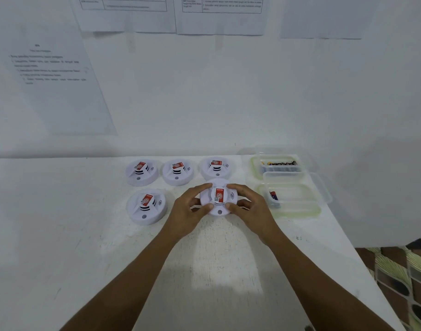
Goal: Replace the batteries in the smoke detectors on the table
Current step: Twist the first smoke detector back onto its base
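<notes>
Both of my hands grip one round white smoke detector (217, 199) with a red label, held just above the white table (61, 235). My left hand (189, 209) clasps its left rim and my right hand (248, 206) clasps its right rim. Three more detectors stand in a back row: the left one (141, 172), the middle one (178, 172) and the right one (216, 167). Another detector (146, 206) sits to the left of my hands. A clear tub (280, 164) at the back right holds several batteries. A nearer tub (293, 199) holds one battery (273, 195).
The table meets a white wall with taped paper sheets (54, 80). Its right edge runs diagonally past the tubs, and a patterned floor (405, 278) shows beyond it.
</notes>
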